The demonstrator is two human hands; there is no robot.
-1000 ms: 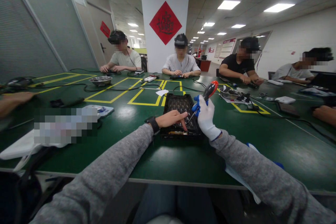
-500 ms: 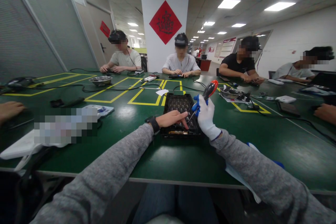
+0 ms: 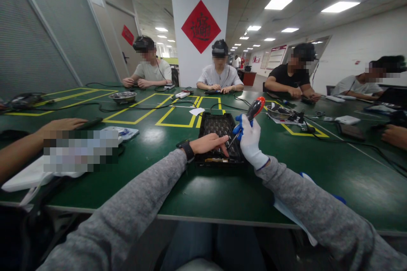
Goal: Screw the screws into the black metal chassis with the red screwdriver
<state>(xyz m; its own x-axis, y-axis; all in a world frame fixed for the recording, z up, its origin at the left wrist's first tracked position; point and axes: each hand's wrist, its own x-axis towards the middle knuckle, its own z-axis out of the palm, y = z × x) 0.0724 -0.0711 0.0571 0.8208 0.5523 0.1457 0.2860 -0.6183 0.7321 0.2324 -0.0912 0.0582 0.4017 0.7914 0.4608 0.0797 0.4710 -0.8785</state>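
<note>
My right hand (image 3: 251, 142), in a white glove with blue fingertips, is closed on a screwdriver (image 3: 255, 109) with a red and black handle. Its thin shaft slants down and left into a black open plastic case (image 3: 218, 122) on the table. My bare left hand (image 3: 210, 143), a dark watch at its wrist, lies over the left side of the case with fingers stretched out. Those fingers are near the shaft; whether they touch it is unclear. Small metallic spots show inside the case, and an orange-brown strip (image 3: 217, 160) lies along its near edge.
A co-worker's arm (image 3: 41, 135) reaches in from the left beside a white packet (image 3: 28, 173). A metal bowl (image 3: 123, 97), white paper (image 3: 196, 111), cables and a bowl of parts (image 3: 281, 111) lie farther off. A spare glove (image 3: 307, 176) is by my right sleeve. Several people sit around the table.
A co-worker's arm at the left has drawn back, then reached in to a dark object on the table. My hands, the screwdriver and the case look nearly unmoved.
</note>
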